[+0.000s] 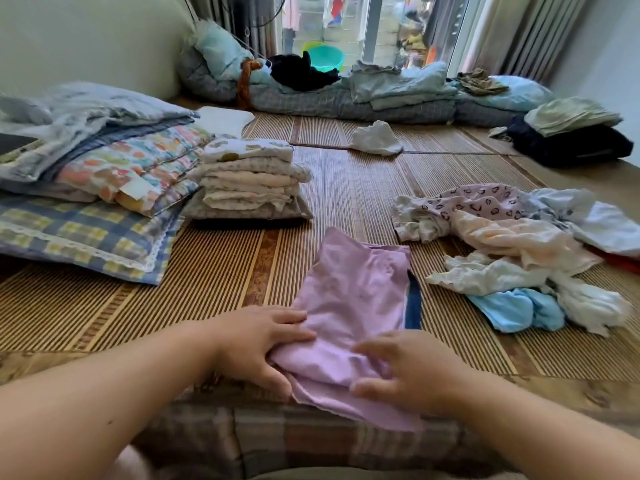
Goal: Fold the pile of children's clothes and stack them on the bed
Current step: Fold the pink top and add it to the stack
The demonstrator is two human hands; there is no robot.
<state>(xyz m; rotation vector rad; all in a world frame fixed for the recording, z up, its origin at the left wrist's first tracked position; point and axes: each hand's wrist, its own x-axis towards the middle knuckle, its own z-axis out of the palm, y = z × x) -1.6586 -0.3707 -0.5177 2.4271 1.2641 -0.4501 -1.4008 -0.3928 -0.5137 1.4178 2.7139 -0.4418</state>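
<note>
- Lilac garment [349,296] lay on the bamboo mat [207,271] at the near edge of the bed, partly folded, with a dark blue strip showing along its right side.
- Left hand [256,344]: I saw a bunched fold of the garment's near-left edge caught between fingers and thumb.
- Right hand [405,368] was blurred over the near-right corner, fingers spread and bent; I could not tell whether it gripped.
- Stack of folded clothes [249,178] stood further back on the left; pile of unfolded clothes [512,244] lay to the right, apart from the garment.
</note>
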